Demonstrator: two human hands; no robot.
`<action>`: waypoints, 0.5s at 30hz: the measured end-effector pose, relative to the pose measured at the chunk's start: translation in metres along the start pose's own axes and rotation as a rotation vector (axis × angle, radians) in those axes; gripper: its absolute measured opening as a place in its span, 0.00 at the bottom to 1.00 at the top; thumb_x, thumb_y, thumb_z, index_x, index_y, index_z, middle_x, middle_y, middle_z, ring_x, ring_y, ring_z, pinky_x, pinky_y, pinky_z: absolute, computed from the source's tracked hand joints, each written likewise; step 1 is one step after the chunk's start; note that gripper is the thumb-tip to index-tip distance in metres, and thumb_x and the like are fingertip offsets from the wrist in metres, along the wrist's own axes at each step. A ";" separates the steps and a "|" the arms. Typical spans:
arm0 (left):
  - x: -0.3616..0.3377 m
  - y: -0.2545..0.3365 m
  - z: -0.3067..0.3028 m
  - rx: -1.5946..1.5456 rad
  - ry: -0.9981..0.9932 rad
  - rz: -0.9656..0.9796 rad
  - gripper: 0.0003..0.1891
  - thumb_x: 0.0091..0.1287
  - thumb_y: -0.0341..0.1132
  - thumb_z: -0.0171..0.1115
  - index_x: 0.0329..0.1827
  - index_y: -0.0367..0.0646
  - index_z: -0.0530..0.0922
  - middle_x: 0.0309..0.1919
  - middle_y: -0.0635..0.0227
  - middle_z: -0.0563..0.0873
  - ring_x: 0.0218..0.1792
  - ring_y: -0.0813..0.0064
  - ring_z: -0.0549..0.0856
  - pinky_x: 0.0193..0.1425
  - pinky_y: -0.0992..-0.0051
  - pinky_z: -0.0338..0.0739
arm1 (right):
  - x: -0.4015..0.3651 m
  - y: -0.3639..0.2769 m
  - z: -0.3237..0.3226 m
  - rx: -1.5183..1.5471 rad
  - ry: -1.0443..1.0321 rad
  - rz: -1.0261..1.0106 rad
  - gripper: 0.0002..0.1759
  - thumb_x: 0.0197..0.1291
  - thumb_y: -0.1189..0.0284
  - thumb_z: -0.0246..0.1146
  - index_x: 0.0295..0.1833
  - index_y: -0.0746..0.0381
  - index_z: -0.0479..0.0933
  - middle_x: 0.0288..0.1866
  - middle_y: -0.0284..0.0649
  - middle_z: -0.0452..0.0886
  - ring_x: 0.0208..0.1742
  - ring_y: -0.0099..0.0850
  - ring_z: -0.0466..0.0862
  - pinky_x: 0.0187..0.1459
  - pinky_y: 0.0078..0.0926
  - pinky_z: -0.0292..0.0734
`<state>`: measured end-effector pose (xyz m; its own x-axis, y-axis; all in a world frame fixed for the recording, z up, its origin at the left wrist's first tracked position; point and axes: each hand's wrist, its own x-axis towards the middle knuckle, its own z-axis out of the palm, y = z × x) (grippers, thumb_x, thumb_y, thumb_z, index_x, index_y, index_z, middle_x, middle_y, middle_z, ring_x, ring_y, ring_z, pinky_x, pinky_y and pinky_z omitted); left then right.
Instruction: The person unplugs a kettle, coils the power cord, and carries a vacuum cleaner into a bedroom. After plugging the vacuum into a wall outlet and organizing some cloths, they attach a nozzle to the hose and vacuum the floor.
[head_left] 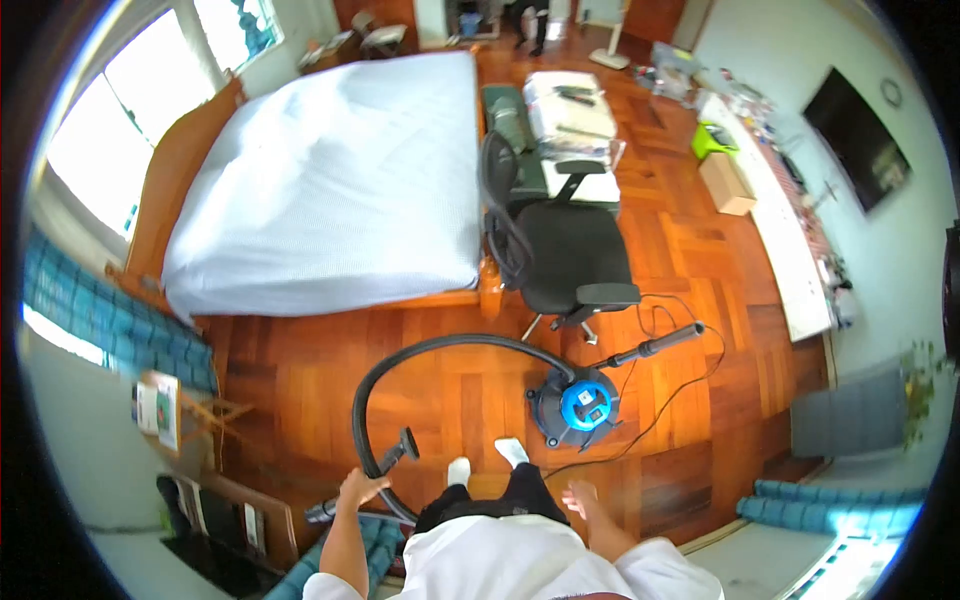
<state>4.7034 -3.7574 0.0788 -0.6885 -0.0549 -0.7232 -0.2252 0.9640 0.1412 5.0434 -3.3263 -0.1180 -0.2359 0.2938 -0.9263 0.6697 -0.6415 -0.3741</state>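
My left hand (360,487) is closed around the black vacuum cleaner hose (362,395), low at the left of my body. Just beyond the fingers a small dark nozzle (402,447) sticks up, and a grey tube end (322,512) shows on the near side of the hand. The hose arches across the floor to the blue and black canister vacuum cleaner (582,406). My right hand (580,497) hangs beside my right leg with fingers apart, holding nothing. A black tube (655,345) leans out from the vacuum's far right side.
A black office chair (570,250) stands behind the vacuum, beside a large bed (330,190). A power cord (680,390) loops over the wooden floor. At right are a long white shelf (770,240) and a cardboard box (727,184). A person (533,22) is at the far end.
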 end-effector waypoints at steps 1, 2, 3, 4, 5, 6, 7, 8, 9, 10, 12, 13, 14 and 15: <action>0.037 -0.027 0.016 -0.064 -0.073 0.094 0.30 0.46 0.57 0.74 0.38 0.36 0.88 0.35 0.51 0.89 0.40 0.56 0.89 0.48 0.60 0.82 | -0.017 0.017 0.002 0.040 0.090 0.038 0.16 0.71 0.57 0.58 0.53 0.57 0.77 0.34 0.38 0.82 0.24 0.29 0.80 0.23 0.26 0.73; 0.066 -0.051 0.027 -0.125 -0.164 0.177 0.28 0.46 0.56 0.75 0.37 0.37 0.88 0.32 0.53 0.89 0.35 0.59 0.89 0.44 0.62 0.82 | -0.036 0.044 0.000 0.075 0.185 0.092 0.15 0.71 0.58 0.58 0.52 0.57 0.77 0.34 0.38 0.82 0.24 0.30 0.81 0.23 0.28 0.73; 0.062 -0.047 0.017 -0.152 -0.238 0.160 0.25 0.47 0.53 0.77 0.33 0.38 0.87 0.26 0.61 0.86 0.27 0.68 0.84 0.34 0.69 0.79 | -0.042 0.077 -0.005 0.206 0.181 0.135 0.15 0.71 0.58 0.58 0.52 0.57 0.77 0.33 0.38 0.82 0.25 0.32 0.81 0.24 0.30 0.73; 0.066 -0.049 0.015 -0.140 -0.250 0.181 0.25 0.47 0.53 0.77 0.33 0.38 0.87 0.26 0.61 0.86 0.27 0.68 0.84 0.34 0.69 0.79 | -0.049 0.115 -0.011 0.332 0.178 0.184 0.15 0.71 0.58 0.57 0.52 0.57 0.77 0.33 0.38 0.82 0.26 0.33 0.81 0.24 0.32 0.73; 0.062 -0.048 0.013 -0.176 -0.288 0.175 0.24 0.48 0.53 0.77 0.31 0.38 0.86 0.25 0.64 0.85 0.25 0.71 0.82 0.31 0.71 0.77 | -0.058 0.152 -0.016 0.330 0.187 0.181 0.15 0.70 0.57 0.57 0.52 0.56 0.77 0.33 0.39 0.82 0.26 0.34 0.82 0.26 0.35 0.74; 0.059 -0.047 0.012 -0.214 -0.321 0.170 0.22 0.49 0.52 0.78 0.30 0.39 0.86 0.24 0.67 0.83 0.23 0.74 0.80 0.27 0.73 0.75 | -0.064 0.184 -0.017 0.326 0.193 0.175 0.16 0.70 0.56 0.56 0.52 0.55 0.77 0.32 0.39 0.82 0.27 0.35 0.82 0.28 0.37 0.75; 0.064 -0.049 0.016 -0.214 -0.328 0.206 0.23 0.50 0.53 0.78 0.27 0.39 0.85 0.23 0.67 0.83 0.22 0.73 0.80 0.27 0.74 0.74 | -0.070 0.210 -0.014 0.326 0.214 0.229 0.17 0.69 0.55 0.55 0.52 0.55 0.77 0.32 0.39 0.82 0.28 0.36 0.83 0.30 0.41 0.75; 0.060 -0.041 0.017 -0.211 -0.326 0.225 0.23 0.50 0.53 0.78 0.27 0.39 0.85 0.23 0.67 0.83 0.22 0.73 0.80 0.27 0.74 0.74 | -0.081 0.225 -0.011 0.324 0.233 0.285 0.18 0.69 0.54 0.55 0.52 0.54 0.77 0.31 0.39 0.82 0.29 0.38 0.83 0.32 0.45 0.76; 0.052 -0.036 0.017 -0.210 -0.319 0.216 0.23 0.49 0.53 0.78 0.28 0.39 0.86 0.23 0.67 0.83 0.22 0.73 0.80 0.27 0.74 0.74 | -0.093 0.239 -0.016 0.337 0.233 0.282 0.18 0.69 0.54 0.55 0.52 0.54 0.77 0.31 0.39 0.82 0.29 0.38 0.83 0.32 0.45 0.76; 0.044 -0.036 0.014 -0.204 -0.312 0.199 0.23 0.49 0.53 0.78 0.30 0.39 0.86 0.22 0.67 0.83 0.22 0.73 0.80 0.27 0.73 0.74 | -0.108 0.258 -0.022 0.293 0.310 0.293 0.18 0.68 0.55 0.56 0.52 0.56 0.77 0.31 0.40 0.82 0.30 0.39 0.84 0.35 0.46 0.76; 0.035 -0.033 0.012 -0.187 -0.287 0.235 0.24 0.49 0.53 0.78 0.34 0.39 0.87 0.22 0.68 0.83 0.23 0.73 0.80 0.26 0.73 0.75 | -0.129 0.297 -0.034 0.247 0.386 0.306 0.18 0.66 0.56 0.58 0.51 0.57 0.78 0.31 0.41 0.82 0.31 0.39 0.84 0.37 0.48 0.77; 0.033 -0.034 0.017 -0.233 -0.263 0.258 0.23 0.49 0.52 0.78 0.33 0.39 0.87 0.22 0.68 0.83 0.23 0.73 0.80 0.27 0.74 0.75 | -0.140 0.317 -0.045 -0.081 0.595 0.179 0.17 0.64 0.57 0.59 0.49 0.58 0.79 0.31 0.42 0.83 0.31 0.42 0.84 0.39 0.49 0.77; 0.036 -0.034 0.024 -0.284 -0.241 0.286 0.23 0.49 0.52 0.78 0.32 0.39 0.87 0.22 0.68 0.83 0.23 0.73 0.80 0.27 0.74 0.75 | -0.148 0.330 -0.060 -0.414 0.799 0.040 0.17 0.63 0.58 0.60 0.48 0.60 0.80 0.31 0.43 0.84 0.31 0.44 0.83 0.41 0.50 0.77; 0.038 -0.033 0.029 -0.288 -0.246 0.288 0.23 0.49 0.52 0.78 0.32 0.39 0.87 0.22 0.68 0.83 0.23 0.73 0.80 0.27 0.74 0.75 | -0.156 0.344 -0.072 -0.416 0.806 0.040 0.17 0.63 0.58 0.60 0.48 0.60 0.80 0.31 0.43 0.84 0.31 0.44 0.83 0.41 0.50 0.77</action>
<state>4.7044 -3.7835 0.0275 -0.5750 0.3012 -0.7607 -0.2551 0.8174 0.5165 5.3617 -3.5418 -0.0990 0.2522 0.7843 -0.5669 0.9042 -0.3997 -0.1507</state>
